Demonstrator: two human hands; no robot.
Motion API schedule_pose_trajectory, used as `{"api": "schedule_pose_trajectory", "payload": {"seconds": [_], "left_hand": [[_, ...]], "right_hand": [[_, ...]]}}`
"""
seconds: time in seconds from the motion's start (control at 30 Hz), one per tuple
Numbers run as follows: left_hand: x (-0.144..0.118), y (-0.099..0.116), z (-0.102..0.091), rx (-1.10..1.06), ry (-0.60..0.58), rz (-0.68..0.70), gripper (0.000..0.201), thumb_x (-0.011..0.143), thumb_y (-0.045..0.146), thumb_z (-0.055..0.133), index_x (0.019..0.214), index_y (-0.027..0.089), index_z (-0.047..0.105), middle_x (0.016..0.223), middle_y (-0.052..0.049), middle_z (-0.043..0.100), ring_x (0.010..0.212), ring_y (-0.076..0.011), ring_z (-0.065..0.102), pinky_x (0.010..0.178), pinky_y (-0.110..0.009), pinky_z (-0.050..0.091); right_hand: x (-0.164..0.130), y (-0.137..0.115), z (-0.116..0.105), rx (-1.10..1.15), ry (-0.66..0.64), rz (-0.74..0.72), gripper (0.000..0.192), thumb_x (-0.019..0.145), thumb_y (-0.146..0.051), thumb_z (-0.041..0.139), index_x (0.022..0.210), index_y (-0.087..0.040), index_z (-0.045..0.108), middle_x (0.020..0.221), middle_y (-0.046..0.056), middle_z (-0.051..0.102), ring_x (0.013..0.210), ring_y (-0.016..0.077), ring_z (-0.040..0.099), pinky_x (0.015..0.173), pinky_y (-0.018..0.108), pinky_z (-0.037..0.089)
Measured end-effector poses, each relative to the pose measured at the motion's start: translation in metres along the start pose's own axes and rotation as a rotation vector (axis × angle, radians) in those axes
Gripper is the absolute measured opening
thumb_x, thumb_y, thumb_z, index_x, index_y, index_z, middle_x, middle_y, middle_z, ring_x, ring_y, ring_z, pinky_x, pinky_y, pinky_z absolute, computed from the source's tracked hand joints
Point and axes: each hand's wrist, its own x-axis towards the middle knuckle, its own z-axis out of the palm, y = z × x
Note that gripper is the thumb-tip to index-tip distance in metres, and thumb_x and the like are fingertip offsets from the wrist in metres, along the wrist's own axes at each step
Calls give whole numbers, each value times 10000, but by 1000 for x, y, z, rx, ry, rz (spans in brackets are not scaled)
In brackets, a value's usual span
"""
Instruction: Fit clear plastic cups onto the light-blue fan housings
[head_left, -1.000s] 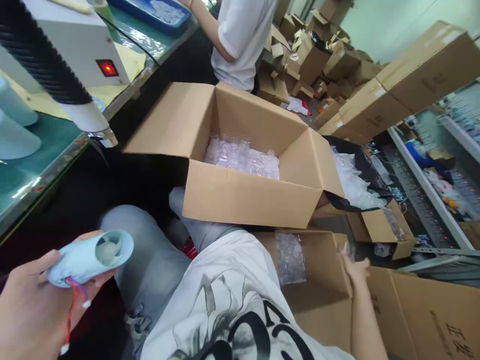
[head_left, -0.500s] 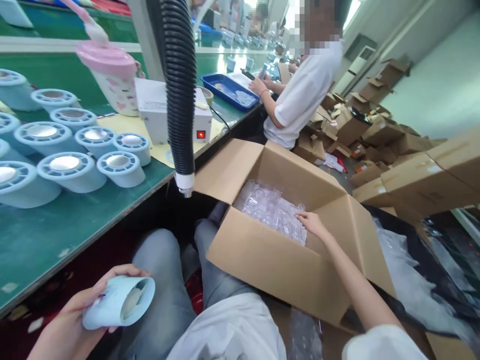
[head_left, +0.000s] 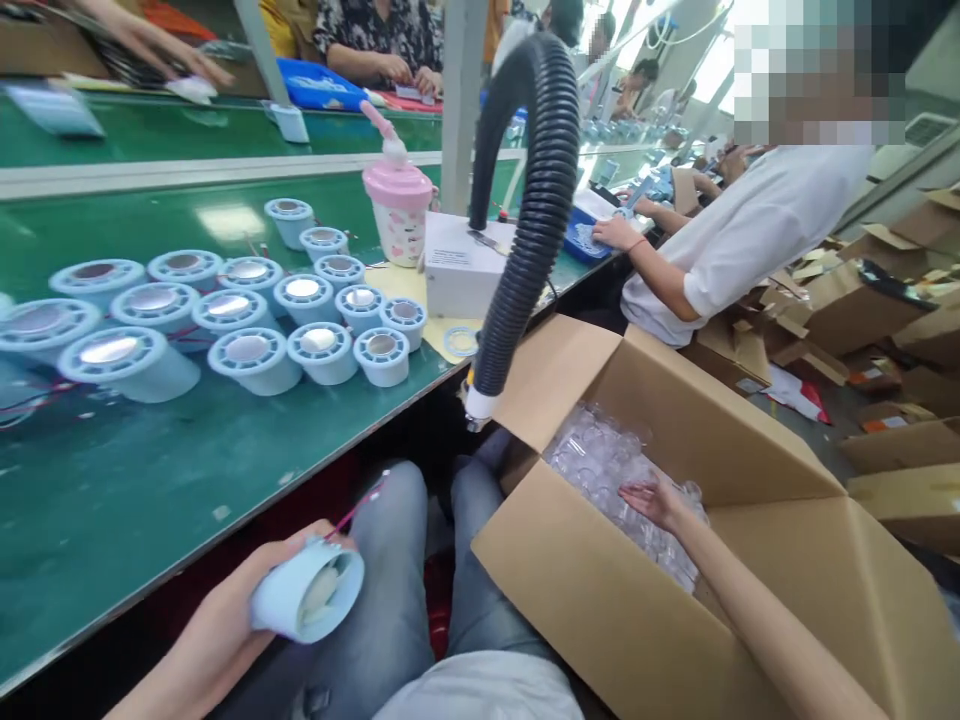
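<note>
My left hand is closed around a light blue plastic housing, held over my lap beside the bench edge. Its open end faces right and shows a pale part inside; a thin red wire sticks up behind it. To the right, my right hand is inside a large cardboard box, just over a heap of clear plastic pieces. Its fingers are stretched out and nothing shows in them; whether they touch the pieces I cannot tell.
Several similar blue housings with round metal discs stand on the green bench. A black corrugated hose hangs between bench and box, near a white device and a pink-lidded cup. A co-worker in a white shirt works beyond the box.
The view has swung left, showing more of the bench. My right hand's fingers now reach out over the clear pieces; my left hand still holds the blue housing, slightly turned.
</note>
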Motion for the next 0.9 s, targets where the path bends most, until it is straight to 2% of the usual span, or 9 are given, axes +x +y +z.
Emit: {"api": "schedule_pose_trajectory", "payload": {"seconds": [0.07, 0.2, 0.27, 0.33, 0.43, 0.5, 0.6, 0.7, 0.9], "left_hand": [[1, -7, -2, -58, -273, -12, 284, 761, 442, 611, 786, 162, 646, 773, -23, 691, 616, -142, 616, 493, -187, 495], [-3, -22, 3, 9, -463, 42, 412, 780, 562, 536, 876, 161, 551, 635, 13, 562, 399, -64, 421, 304, -138, 286], [-7, -24, 6, 56, -494, 63, 471, 802, 610, 477, 896, 153, 543, 650, 5, 557, 394, -60, 410, 302, -142, 280], [-12, -24, 7, 100, -511, 81, 495, 811, 620, 469, 891, 141, 567, 657, -1, 554, 392, -61, 402, 296, -149, 260], [-25, -21, 3, 209, -554, 153, 412, 809, 531, 549, 835, 128, 627, 607, 17, 507, 438, -80, 417, 330, -164, 287], [-37, -18, -3, 266, -539, 239, 269, 796, 408, 626, 814, 141, 659, 657, 14, 535, 574, -101, 480, 465, -176, 398], [-54, -16, -13, 383, -440, 483, 103, 796, 261, 662, 845, 171, 675, 873, -6, 601, 851, -136, 523, 793, -228, 443], [-62, -21, -20, 516, -323, 736, 253, 772, 300, 727, 988, 185, 663, 994, -32, 603, 937, -169, 545, 873, -287, 427], [-46, -43, -30, 618, -289, 893, 640, 575, 448, 859, 1151, 243, 671, 1103, -89, 543, 1037, -241, 558, 899, -372, 477]], "right_hand": [[-15, -14, -3, 100, -73, -54, 570, 954, -618, 279, 655, -220, 558, 792, 137, 700, 904, 267, 715, 870, 394, 548], [-59, -50, 23, 148, -230, -232, 413, 902, -586, 411, 748, -250, 594, 1101, 147, 694, 1037, 333, 668, 888, 447, 541], [-91, -70, 56, -63, -338, -543, 247, 904, -446, 500, 1038, -286, 632, 1270, 114, 624, 1149, 334, 601, 928, 479, 519], [-126, -88, 96, -341, -444, -968, 409, 883, -303, 544, 1292, -310, 545, 1312, 114, 586, 1187, 342, 564, 929, 508, 514], [-161, -110, 154, -606, -310, -1316, 558, 838, -137, 543, 1363, -322, 507, 1356, 147, 520, 1149, 375, 546, 881, 564, 509], [-169, -121, 177, -673, -310, -1311, 512, 811, -69, 523, 1277, -269, 591, 1380, 169, 480, 1149, 386, 523, 871, 572, 503], [-168, -134, 189, -587, -593, -1104, 275, 782, -56, 566, 978, -211, 682, 1387, 146, 448, 1199, 343, 496, 950, 512, 475], [-167, -143, 188, -374, -828, -863, 14, 819, -218, 642, 816, -212, 655, 1278, 108, 492, 1202, 280, 503, 1002, 434, 433], [-170, -142, 196, -37, -814, -555, 290, 841, -405, 620, 651, -187, 621, 1063, 78, 526, 1016, 228, 555, 802, 322, 473]]}}
